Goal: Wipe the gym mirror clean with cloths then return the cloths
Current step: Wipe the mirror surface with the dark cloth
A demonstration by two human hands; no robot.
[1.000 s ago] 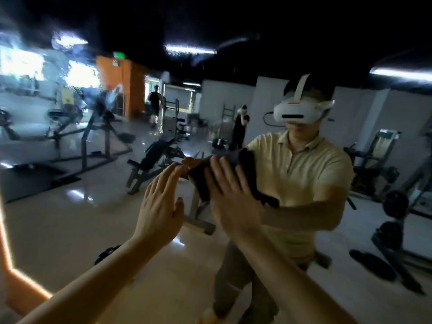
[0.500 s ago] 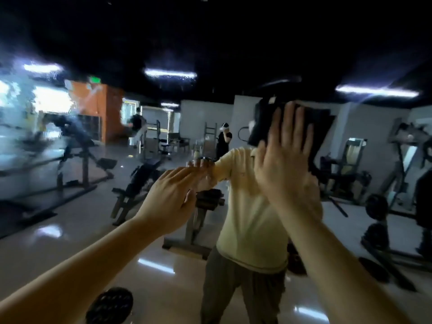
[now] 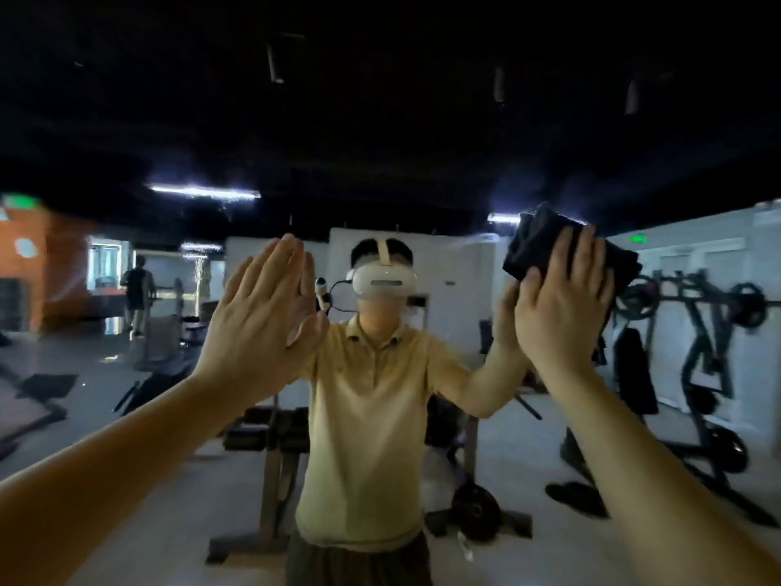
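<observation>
Faced the mirror [image 3: 380,120], which filled the whole frame. Held the right hand [image 3: 558,306] up in the right half of the frame, fingers straight and slightly spread, palm pressing a dark cloth [image 3: 536,243] flat against the glass. Left the cloth bunched above and beside the fingertips at the upper right, just next to a reflected ceiling light [image 3: 503,217]. Raised the left hand [image 3: 262,315] left of centre, fingers straight and close together, palm toward the glass and meeting its own reflection; probably touched the surface, though blur made contact hard to judge. Reflected between the two hands a person [image 3: 367,416] in a pale yellow shirt, wearing a white headset [image 3: 382,281]. Reflected gym gear as well: a bench [image 3: 274,429] low in the centre, a weight rack [image 3: 697,332] toward the right edge, an orange wall [image 3: 42,268] at the far left.
</observation>
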